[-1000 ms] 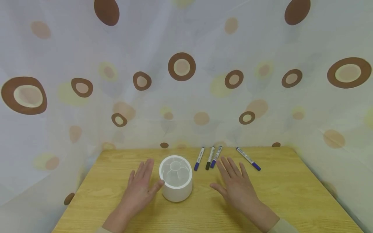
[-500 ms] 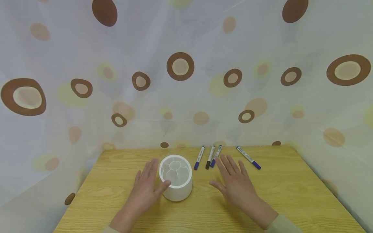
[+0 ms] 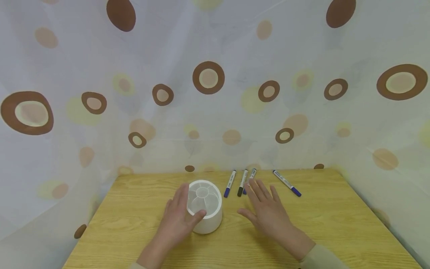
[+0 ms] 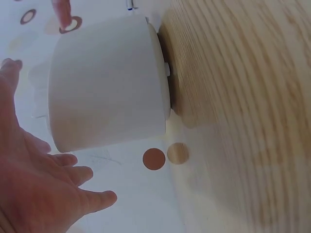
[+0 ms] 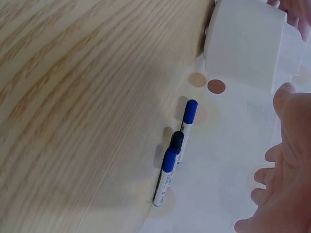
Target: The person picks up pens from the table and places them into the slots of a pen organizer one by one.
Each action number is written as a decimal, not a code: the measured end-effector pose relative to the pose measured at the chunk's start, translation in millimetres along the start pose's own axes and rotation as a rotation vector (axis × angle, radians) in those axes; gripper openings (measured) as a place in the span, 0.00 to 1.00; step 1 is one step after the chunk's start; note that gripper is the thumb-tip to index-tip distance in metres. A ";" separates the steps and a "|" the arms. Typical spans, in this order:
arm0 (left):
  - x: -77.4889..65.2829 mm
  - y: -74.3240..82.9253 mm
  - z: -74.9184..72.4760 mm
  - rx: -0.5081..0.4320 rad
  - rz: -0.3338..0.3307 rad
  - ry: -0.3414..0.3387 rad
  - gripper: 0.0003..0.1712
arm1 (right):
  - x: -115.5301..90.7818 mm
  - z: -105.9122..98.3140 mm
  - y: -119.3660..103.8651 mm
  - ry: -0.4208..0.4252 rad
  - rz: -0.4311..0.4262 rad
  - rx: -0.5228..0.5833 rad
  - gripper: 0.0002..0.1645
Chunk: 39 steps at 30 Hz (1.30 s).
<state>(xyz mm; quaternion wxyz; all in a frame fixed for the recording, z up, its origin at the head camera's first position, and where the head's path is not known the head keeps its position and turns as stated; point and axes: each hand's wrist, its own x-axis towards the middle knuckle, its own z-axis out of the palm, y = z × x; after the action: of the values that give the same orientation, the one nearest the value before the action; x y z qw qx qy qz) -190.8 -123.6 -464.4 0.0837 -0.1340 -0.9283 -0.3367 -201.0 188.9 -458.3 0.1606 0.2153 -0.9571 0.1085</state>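
Observation:
A white round pen holder point(image 3: 209, 225), divided into compartments inside, stands upright on the table. My left hand point(image 3: 176, 218) is at its left side, fingers extended and thumb overlapping the front rim in the head view. In the left wrist view, a gap shows between these spread fingers and the holder's wall point(image 4: 109, 87). Right of the holder, my right hand point(image 3: 268, 213) hovers with fingers spread and holds nothing. Beyond it lie a blue-capped marker point(image 3: 230, 183), a black-capped marker point(image 3: 242, 183) and another blue-capped marker point(image 3: 254, 173), partly hidden by the fingertips.
One more blue-capped marker point(image 3: 287, 183) lies slanted at the back right. The wooden table point(image 3: 329, 224) meets a pale spotted curtain point(image 3: 231, 112) at the back, and the curtain also runs down both sides.
My left hand has moved right, its thumb now reaching further across the holder's front. The right hand has shifted slightly left. Holder and markers have stayed in place.

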 end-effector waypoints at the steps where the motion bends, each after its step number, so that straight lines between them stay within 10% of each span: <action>1: 0.5 0.7 0.5 -0.005 -0.002 0.001 0.60 | 1.1 0.5 -1.0 -0.005 -0.002 0.006 0.50; 39: 14.7 -6.7 13.5 -0.088 -0.058 -0.019 0.66 | 32.1 49.4 -25.6 0.002 -0.134 0.149 0.47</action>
<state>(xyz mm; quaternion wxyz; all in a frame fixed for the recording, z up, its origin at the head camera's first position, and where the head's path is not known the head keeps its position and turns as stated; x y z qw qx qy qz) -207.7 -116.9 -475.1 0.0591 -0.1136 -0.9168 -0.3781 -230.0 140.4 -489.1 0.1518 0.2901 -0.9297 0.1686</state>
